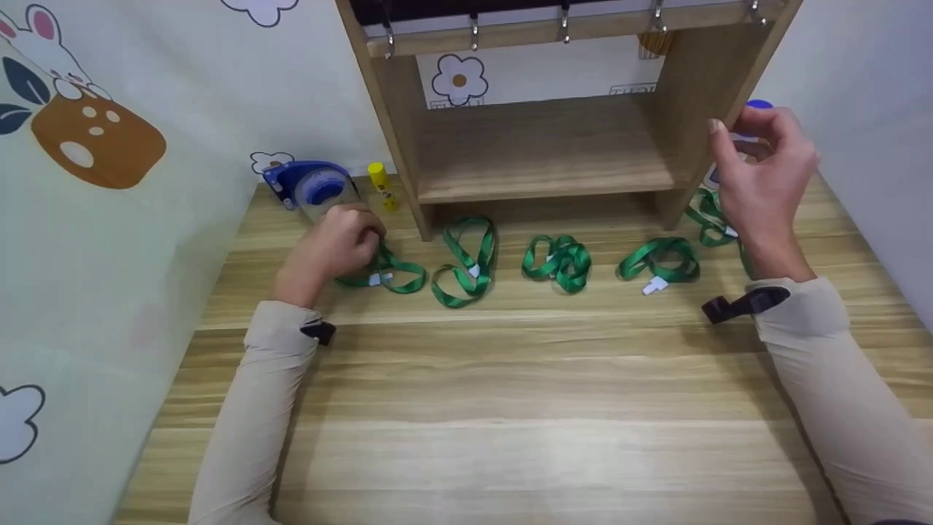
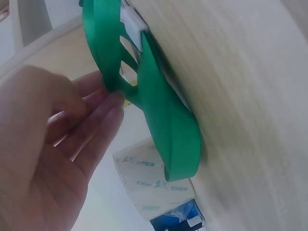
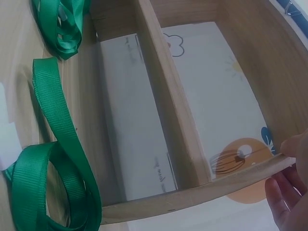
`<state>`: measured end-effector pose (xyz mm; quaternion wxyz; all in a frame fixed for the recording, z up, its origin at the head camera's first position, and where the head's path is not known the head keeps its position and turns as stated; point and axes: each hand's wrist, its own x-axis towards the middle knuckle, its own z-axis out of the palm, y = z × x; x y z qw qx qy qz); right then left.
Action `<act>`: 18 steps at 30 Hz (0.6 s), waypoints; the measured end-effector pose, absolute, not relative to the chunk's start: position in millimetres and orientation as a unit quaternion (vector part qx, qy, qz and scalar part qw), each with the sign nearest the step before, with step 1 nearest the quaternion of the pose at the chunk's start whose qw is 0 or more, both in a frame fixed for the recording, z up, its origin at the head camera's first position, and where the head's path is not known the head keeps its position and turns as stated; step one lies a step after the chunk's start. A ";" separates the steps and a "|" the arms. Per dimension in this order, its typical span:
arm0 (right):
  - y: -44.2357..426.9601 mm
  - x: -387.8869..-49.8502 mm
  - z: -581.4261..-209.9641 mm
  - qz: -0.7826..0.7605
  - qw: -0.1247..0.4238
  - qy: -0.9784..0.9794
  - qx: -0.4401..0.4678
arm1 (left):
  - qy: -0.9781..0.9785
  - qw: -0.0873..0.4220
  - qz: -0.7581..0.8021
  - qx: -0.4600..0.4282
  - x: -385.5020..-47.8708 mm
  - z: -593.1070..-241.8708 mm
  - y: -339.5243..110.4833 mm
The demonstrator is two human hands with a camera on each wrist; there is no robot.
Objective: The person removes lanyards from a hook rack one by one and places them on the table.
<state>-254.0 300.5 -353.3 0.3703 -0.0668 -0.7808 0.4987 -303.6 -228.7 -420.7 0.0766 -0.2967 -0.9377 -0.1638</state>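
Observation:
Green lanyards with white clips lie in a row before a wooden rack. My left hand [image 1: 335,244] is at the leftmost lanyard [image 1: 404,281]. In the left wrist view, curled fingertips [image 2: 113,103] pinch the edge of its green ribbon [image 2: 161,125]. At the rack's right side, my right hand [image 1: 773,168] grips the edge of the side panel [image 1: 729,87]. The right wrist view shows the thumb on one face of the wooden edge [image 3: 260,175] and fingers on the other. Another lanyard [image 1: 660,259] lies near that panel.
A blue tape dispenser [image 1: 310,186] and a yellow glue stick [image 1: 380,182] stand left of the rack. Two lanyards, one long [image 1: 466,266] and one coiled [image 1: 557,262], lie in the middle. Metal hooks [image 1: 565,25] line the rack's rail. Printed walls close in both sides.

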 end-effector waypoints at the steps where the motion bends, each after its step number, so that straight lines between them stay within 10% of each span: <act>1: 300.1 -253.8 -353.0 0.500 0.370 -0.780 -0.067 | -0.938 0.080 -0.163 -0.296 -303.3 -420.8 -228.2; 18: 301.1 -251.9 -351.8 0.500 0.352 -0.788 -0.073 | -0.950 0.022 -0.183 -0.253 -306.2 -421.4 -224.4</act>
